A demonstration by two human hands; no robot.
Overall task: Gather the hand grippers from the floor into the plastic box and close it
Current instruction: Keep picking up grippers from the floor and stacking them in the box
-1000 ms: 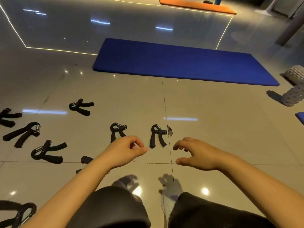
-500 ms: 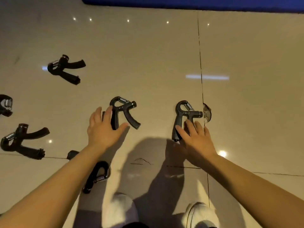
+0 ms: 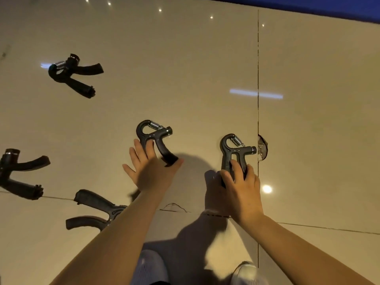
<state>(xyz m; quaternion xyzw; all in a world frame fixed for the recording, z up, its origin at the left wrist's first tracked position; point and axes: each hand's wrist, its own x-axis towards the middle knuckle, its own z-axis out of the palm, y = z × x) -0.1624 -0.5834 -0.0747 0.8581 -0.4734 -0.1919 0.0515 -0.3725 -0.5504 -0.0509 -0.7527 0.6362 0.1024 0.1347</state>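
Two black plastic hand grippers with coiled steel springs lie on the glossy beige tiled floor (image 3: 195, 68), each under a hand. The left hand (image 3: 153, 173) covers the handles of the left hand gripper (image 3: 153, 134): fingers lie fairly straight over one handle while the thumb presses the tip of the other, curved handle, so it touches the tool rather than closing round it. The right hand (image 3: 242, 188) grasps the right hand gripper (image 3: 233, 150), fingers curled over both handles near their ends, the spring loop pointing away from the person. Just right of that gripper's knob, a dark chipped patch (image 3: 262, 150) breaks the tile seam (image 3: 258, 79) that runs straight away from the person. Between the two grippers the floor is bare but shadowed, and beyond them a wide stretch of open tile reaches to the edge of a blue mat (image 3: 308, 5) along the top. Three more black hand grippers lie to the left: one far off at upper left (image 3: 74, 76), one at the left frame edge (image 3: 18, 173), partly cut off, and one near the left forearm (image 3: 92, 210), its head hidden beneath that arm. A crosswise tile seam (image 3: 329, 228) passes under both wrists. White shoes (image 3: 150, 268) show at the bottom edge.
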